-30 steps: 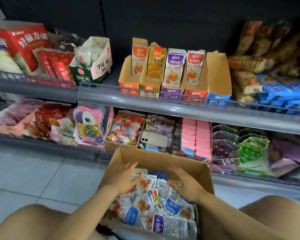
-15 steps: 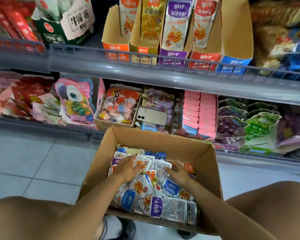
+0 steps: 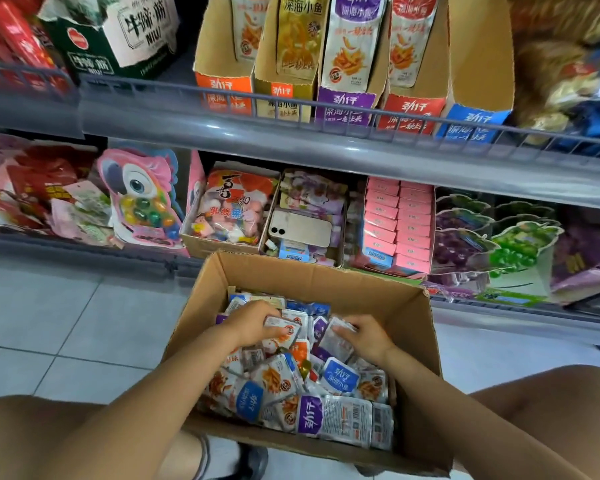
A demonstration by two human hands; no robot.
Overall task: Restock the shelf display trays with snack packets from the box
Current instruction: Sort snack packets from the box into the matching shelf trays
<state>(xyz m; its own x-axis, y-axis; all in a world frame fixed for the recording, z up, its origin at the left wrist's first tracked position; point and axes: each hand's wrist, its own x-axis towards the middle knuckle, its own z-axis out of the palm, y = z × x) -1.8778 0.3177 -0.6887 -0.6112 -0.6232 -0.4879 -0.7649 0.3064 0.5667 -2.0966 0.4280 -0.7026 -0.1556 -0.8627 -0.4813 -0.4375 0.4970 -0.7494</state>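
Observation:
An open cardboard box on the floor holds several small snack packets with blue, purple and orange labels. My left hand is inside the box, fingers curled round an orange-printed packet. My right hand pinches a silvery packet next to it. On the upper shelf stand the cardboard display trays: orange, gold, purple, red and blue. The blue tray shows no packets.
A grey wire rail runs along the upper shelf front. The lower shelf holds candy boxes, pink cartons and a phone lying on packets. My bare knees flank the box above grey floor tiles.
The view has dropped and closed in on the box. Both hands went from the box's near rim down into the packets, and each now grips one.

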